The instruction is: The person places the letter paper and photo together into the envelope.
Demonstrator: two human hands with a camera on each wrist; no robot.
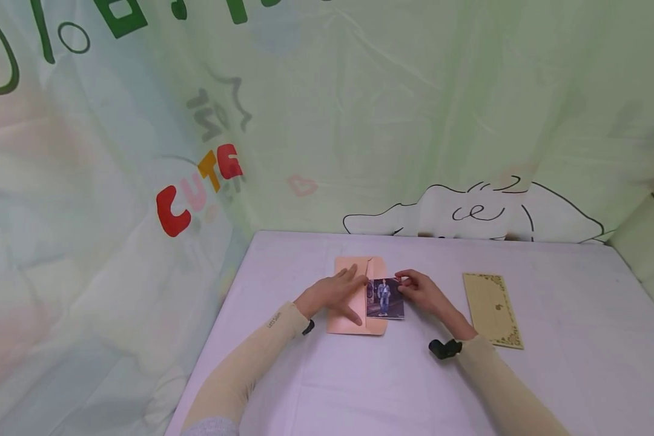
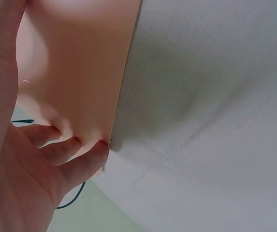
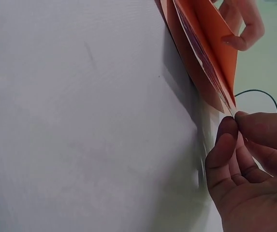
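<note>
A pink paper envelope (image 1: 346, 324) lies on the table, with a photo (image 1: 384, 300) of a standing person at its right side. My left hand (image 1: 335, 295) is spread over the envelope, and its fingertips press on the paper (image 2: 75, 96). Between thumb and index finger, my right hand (image 1: 422, 293) pinches the photo's upper right edge. From the right wrist, the photo (image 3: 196, 46) is seen edge-on between the orange-looking layers of the envelope (image 3: 218, 36); its far part is hidden there. My right hand (image 3: 254, 164) holds its near corner.
A tan card (image 1: 493, 310) with a decorated border lies to the right, beyond my right forearm. The white table (image 1: 360, 387) meets a printed curtain (image 1: 305, 121) at its back edge. Another printed sheet hangs at the left.
</note>
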